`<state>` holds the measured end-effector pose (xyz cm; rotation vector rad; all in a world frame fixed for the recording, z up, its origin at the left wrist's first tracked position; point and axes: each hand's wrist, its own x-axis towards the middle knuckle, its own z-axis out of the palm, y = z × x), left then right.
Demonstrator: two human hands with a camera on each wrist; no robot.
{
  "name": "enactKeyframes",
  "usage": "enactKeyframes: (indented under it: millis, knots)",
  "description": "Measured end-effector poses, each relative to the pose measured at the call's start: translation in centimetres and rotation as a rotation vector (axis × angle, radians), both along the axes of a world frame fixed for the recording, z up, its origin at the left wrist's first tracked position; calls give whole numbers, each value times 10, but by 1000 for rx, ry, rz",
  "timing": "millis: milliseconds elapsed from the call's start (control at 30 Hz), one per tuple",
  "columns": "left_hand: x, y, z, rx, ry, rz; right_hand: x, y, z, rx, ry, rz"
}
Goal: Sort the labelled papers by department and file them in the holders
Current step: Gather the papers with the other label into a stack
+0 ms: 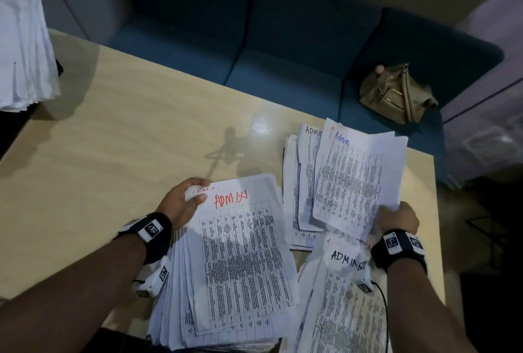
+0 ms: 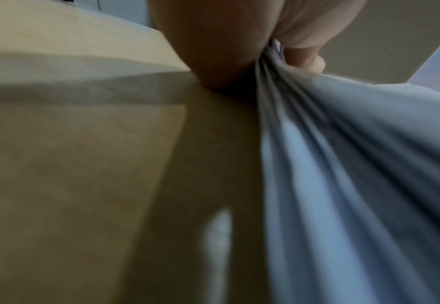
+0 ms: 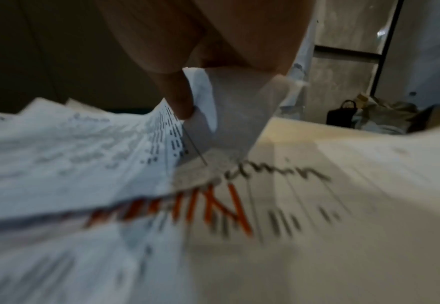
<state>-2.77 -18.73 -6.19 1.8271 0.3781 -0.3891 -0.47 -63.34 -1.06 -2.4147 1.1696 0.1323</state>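
Observation:
A thick stack of printed sheets [image 1: 235,262] lies near the table's front edge, its top page marked ADMIN in red. My left hand [image 1: 188,201] pinches the stack's far left corner; the left wrist view shows the bunched paper edges [image 2: 343,164] between thumb and fingers. My right hand [image 1: 397,219] holds a small bundle of sheets [image 1: 356,177] labelled Admin in blue by its near edge, lifted above a flat pile [image 1: 300,183]. A third ADMIN pile [image 1: 345,304] lies under my right wrist. In the right wrist view the fingers [image 3: 179,98] pinch paper [image 3: 70,148] over a page with red lettering.
The wooden table [image 1: 127,140] is bare across its left and middle. A draped white bundle of papers [image 1: 22,49] stands at the far left. Behind the table is a blue sofa [image 1: 254,55] with a tan bag [image 1: 396,92] on it.

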Motion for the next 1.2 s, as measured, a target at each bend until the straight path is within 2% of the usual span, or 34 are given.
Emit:
enactKeyframes:
  millis: [267,367,433,467,533,600,700,767,833,867,933,1033,1133,1200]
  knots:
    - [-2,-3,4,-5,5,-7,-12,-13,82,-10,-691,54]
    - [0,-1,1,-4,20,10,-30,-5,105,162,-906,-12]
    - [1,0,-1,14,31,10,-44,17,113,305,-977,33]
    - [1,0,-2,17,29,6,-51,29,111,364,-952,54]
    - [1,1,0,22,46,9,-66,62,96,359,-780,105]
    - [0,1,-1,43,42,-19,-85,91,63,381,-593,170]
    - [1,-2,5,53,3,-27,-113,129,16,553,-324,192]
    - [0,-5,13,-29,-8,35,-128,148,-3,547,-130,263]
    - [-2,-7,17,-229,39,109,-136,162,-11,443,61,411]
    - [-3,-6,19,-306,61,143,-137,167,-11,386,99,466]
    - [0,-7,21,-311,81,155,-134,173,-14,293,68,500]
    - [4,-9,21,-348,82,207,-126,183,-12,323,33,485]
    - [1,-7,17,-475,135,270,-125,197,-11,249,219,691]
    - [-3,-3,11,-554,126,288,-129,201,-8,188,284,762]
